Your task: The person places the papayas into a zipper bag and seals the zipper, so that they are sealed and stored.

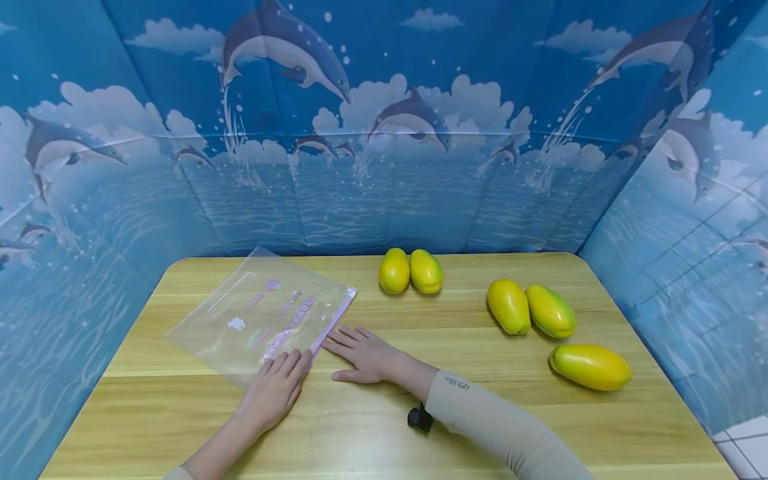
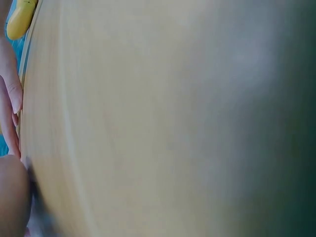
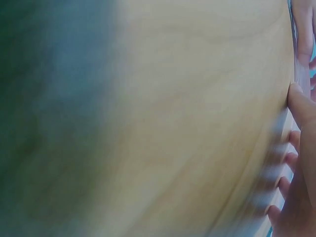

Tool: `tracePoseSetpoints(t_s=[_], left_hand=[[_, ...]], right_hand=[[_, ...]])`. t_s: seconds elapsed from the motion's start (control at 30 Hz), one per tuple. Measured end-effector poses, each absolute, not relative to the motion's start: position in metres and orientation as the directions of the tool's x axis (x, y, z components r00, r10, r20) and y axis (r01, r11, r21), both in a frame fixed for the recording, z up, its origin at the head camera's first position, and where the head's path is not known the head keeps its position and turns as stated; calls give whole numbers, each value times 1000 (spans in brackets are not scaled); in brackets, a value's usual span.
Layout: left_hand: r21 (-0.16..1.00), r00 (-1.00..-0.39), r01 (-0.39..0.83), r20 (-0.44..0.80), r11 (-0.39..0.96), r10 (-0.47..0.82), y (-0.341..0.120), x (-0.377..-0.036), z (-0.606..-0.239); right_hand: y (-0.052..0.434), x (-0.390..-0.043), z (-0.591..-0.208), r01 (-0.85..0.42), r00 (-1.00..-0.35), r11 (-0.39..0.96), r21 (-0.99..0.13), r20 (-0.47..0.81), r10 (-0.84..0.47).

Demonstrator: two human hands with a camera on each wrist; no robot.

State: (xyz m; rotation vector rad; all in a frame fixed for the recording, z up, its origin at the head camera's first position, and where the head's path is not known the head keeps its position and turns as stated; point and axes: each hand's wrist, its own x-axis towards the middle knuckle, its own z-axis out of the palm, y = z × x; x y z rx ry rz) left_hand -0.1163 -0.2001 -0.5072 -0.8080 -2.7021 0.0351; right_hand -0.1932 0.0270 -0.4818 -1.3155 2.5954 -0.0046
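Observation:
A clear zip bag (image 1: 258, 320) with a pink zipper strip lies flat on the wooden table (image 1: 384, 427), left of centre. My left hand (image 1: 279, 383) lies palm down, its straight fingers touching the bag's near corner. Just to its right, my right hand (image 1: 360, 352) rests flat on the table with its fingertips at the zipper edge. Neither hand holds anything. Both wrist views are close, blurred looks at the tabletop, with the left hand's fingers (image 2: 11, 106) and the right hand's fingers (image 3: 302, 106) at the frame edges.
Several yellow-green mangoes lie on the right half: a pair (image 1: 411, 271) at the back centre, another pair (image 1: 531, 309) further right, and a single one (image 1: 591, 366) nearer me. A blue dolphin-print screen (image 1: 384, 133) walls in the table on three sides.

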Motion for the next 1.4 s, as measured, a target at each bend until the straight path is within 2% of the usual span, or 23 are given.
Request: tracePoseSetpoints(t_s=[0.17,0.37,0.83,1.2,1.3,1.4], left_hand=[[-97,-746,571,353,815,565,-198,-117,-508],[-132,-712,578,400,805,577,-198,-116,-508],[-187,-719,513,439,838,539,-202,-112,-505],[-153,-626,559,566,815,536,-199,-110,-501],[-152,-632,555,562,818,534,-200,-110,-502],[-147,-666,543,524,827,531,-201,-109,-503]], right_hand=[[27,-193,-481,-793,-571,599,-113,-205,-795],[28,-192,-480,-794,-571,597,-113,-200,-796],[28,-192,-480,-799,-564,589,-119,-191,-804],[29,-192,-480,-803,-563,586,-108,-185,-805],[29,-192,-481,-805,-562,584,-103,-182,-807],[29,-192,-481,-806,-561,583,-104,-182,-808]])
